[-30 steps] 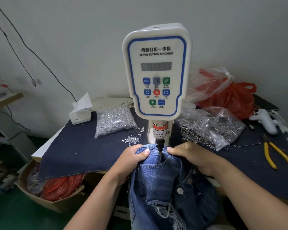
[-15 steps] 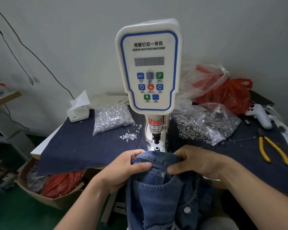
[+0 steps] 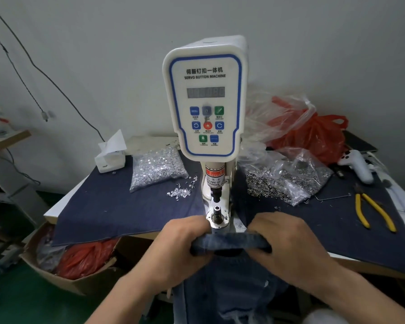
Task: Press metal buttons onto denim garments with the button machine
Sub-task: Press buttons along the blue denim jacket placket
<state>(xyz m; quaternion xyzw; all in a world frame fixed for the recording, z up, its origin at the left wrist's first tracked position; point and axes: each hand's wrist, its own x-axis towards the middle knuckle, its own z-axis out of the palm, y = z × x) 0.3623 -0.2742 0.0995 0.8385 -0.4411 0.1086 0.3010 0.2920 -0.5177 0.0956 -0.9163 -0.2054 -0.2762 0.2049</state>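
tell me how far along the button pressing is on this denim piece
Done: not visible; no pressed button shows on the denim garment. In hand: left hand and right hand grip its folded edge just short of the lower die. Left: slide it under and press.

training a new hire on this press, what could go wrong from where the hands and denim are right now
1. Both hands grip the denim garment just in front of the lower die; fingers could likely be pinched if the press cycles, as its warning label cautions.
2. The fabric edge sits short of the die, so a button may land off position.
3. Loose rivets on the cloth could snag under the garment.
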